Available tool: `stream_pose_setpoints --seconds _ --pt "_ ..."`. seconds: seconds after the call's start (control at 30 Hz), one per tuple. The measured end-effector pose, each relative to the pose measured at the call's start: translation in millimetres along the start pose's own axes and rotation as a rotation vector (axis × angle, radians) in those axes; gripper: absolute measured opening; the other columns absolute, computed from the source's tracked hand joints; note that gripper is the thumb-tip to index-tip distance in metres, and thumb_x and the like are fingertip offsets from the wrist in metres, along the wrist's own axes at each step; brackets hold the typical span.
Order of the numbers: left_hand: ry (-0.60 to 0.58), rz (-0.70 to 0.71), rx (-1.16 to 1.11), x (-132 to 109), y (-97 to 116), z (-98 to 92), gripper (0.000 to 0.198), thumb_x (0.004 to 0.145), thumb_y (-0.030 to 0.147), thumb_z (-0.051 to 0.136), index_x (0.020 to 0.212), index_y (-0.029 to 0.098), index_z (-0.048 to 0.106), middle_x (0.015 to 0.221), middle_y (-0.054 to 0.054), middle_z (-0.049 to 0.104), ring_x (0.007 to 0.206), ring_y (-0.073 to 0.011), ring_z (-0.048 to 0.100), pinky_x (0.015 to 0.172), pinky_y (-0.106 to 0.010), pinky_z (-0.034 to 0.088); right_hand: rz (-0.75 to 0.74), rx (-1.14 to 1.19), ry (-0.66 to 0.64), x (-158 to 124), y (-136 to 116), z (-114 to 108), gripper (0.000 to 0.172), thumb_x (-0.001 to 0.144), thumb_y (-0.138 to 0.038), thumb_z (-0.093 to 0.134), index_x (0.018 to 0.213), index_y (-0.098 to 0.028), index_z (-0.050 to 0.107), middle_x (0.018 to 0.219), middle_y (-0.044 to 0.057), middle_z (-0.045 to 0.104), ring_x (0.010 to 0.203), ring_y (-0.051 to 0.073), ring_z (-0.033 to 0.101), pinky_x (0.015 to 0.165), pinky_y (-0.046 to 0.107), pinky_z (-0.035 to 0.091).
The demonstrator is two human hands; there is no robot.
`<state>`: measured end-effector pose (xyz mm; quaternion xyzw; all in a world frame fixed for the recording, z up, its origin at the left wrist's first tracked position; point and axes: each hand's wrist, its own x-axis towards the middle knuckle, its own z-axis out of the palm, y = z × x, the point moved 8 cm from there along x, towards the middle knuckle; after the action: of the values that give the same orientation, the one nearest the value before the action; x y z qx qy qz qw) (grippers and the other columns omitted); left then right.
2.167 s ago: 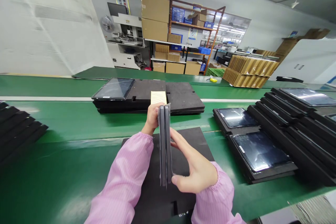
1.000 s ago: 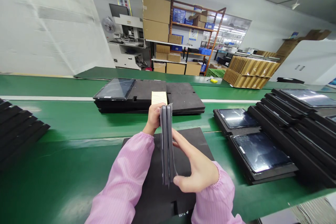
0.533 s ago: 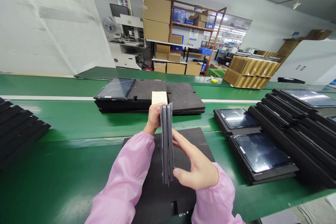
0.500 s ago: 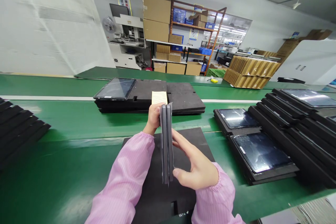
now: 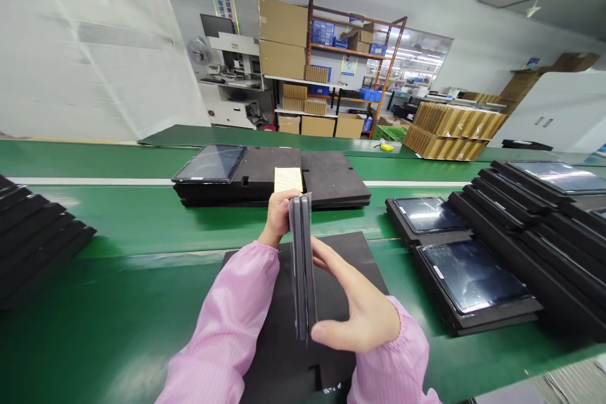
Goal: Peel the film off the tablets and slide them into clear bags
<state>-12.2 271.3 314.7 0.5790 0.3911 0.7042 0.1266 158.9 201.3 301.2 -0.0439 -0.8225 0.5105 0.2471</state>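
Two thin dark tablets (image 5: 300, 271) stand on edge together, seen edge-on, with clear film along their edges. My left hand (image 5: 280, 214) is closed around their far end. Along the right-hand face, my right hand (image 5: 355, 303) is spread: its fingers lie flat against that side and the thumb is near the lower end. Below the tablets, a black foam board (image 5: 350, 259) lies on the green bench. A yellow dotted label sheet (image 5: 288, 179) rests against the foam boards just beyond my left hand.
Flat black foam boards (image 5: 331, 170) carry a tablet (image 5: 211, 163) at the back. To the right, two tablets sit on foam trays (image 5: 497, 315), beside stacked foam trays (image 5: 516, 237). More foam (image 5: 42, 233) is piled at left. Cardboard dividers (image 5: 454, 129) stand farther back.
The view has tilted slightly, so everything sits a little lower. My right thumb has slid slightly down along the tablets' side. The left hand keeps the same hold.
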Motion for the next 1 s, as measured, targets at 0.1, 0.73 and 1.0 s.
stream_pose_setpoints --seconds 0.1,0.73,1.0 --pt "-0.020 0.004 0.023 -2.2 8.2 0.6 0.061 0.075 0.075 0.051 0.046 0.021 0.052 0.044 -0.002 0.050 0.044 -0.0150 0.041 0.045 -0.031 0.036 0.028 -0.001 0.140 1.0 -5.7 -1.7 0.089 0.075 -0.031 0.073 0.152 -0.016 0.030 0.157 0.016 0.038 0.145 0.031 0.037 0.120 0.048 0.032" --pt "-0.012 0.094 0.113 -20.0 17.8 15.7 0.067 0.079 0.078 0.042 0.056 0.020 0.064 0.056 -0.006 0.065 0.053 -0.0188 0.056 0.056 -0.032 0.046 0.223 -0.166 0.441 -8.1 -12.3 -5.0 0.064 0.077 -0.021 0.063 0.139 -0.022 0.048 0.122 0.008 0.069 0.108 0.029 0.068 0.094 0.042 0.056" --pt "0.487 -0.456 0.259 -50.9 -85.5 -12.6 0.027 0.084 0.048 0.052 0.073 0.025 0.062 0.084 -0.008 0.071 0.099 -0.0256 0.065 0.090 -0.036 0.048 0.274 -0.298 0.899 -28.3 2.4 -59.8 0.024 0.086 -0.031 0.054 0.104 -0.019 0.062 0.086 0.006 0.072 0.078 0.023 0.068 0.068 0.033 0.057"
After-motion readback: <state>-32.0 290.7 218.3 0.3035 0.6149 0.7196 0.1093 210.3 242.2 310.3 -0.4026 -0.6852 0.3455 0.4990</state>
